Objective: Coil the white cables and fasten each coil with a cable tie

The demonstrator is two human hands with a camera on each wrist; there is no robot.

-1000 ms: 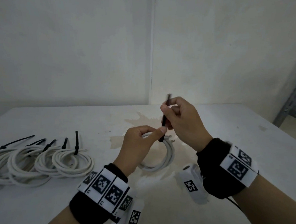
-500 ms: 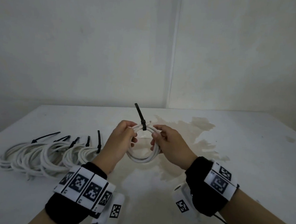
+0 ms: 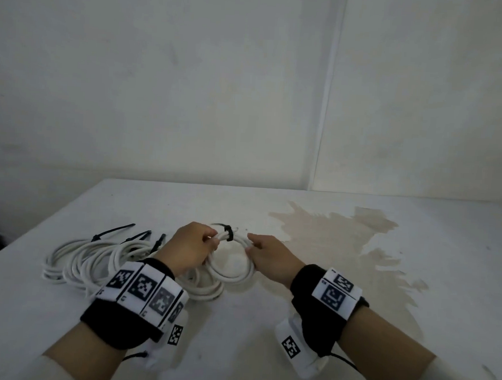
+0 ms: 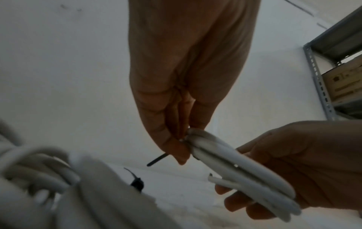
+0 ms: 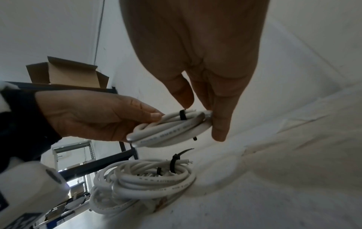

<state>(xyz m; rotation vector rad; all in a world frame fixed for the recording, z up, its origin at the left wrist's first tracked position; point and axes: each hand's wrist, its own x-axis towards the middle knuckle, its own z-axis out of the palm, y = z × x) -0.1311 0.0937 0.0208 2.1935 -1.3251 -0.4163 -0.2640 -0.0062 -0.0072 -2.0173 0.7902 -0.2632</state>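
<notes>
A small white cable coil (image 3: 230,272) hangs just above the table between my two hands. A black cable tie (image 3: 228,233) is cinched round its far side, with its thin tail pointing left. My left hand (image 3: 209,243) pinches the coil's left side next to the tie. My right hand (image 3: 252,247) grips the right side. In the left wrist view my left fingers (image 4: 176,144) clamp the coil (image 4: 240,168), and the tie's tail (image 4: 156,159) sticks out beyond them. The right wrist view shows the tie (image 5: 182,115) tight on the coil (image 5: 168,130).
A pile of tied white coils (image 3: 89,263) with black tie tails (image 3: 113,230) lies on the white table (image 3: 248,351), left of the held coil and partly under my left wrist. A brown stain (image 3: 344,225) marks the table's right. A metal shelf (image 4: 321,80) stands beyond the table.
My right hand has let go of the tie's tail and now grips the coil's right side. Both hands have carried the coil down and left towards the pile. The tail has tipped from upright to pointing left.
</notes>
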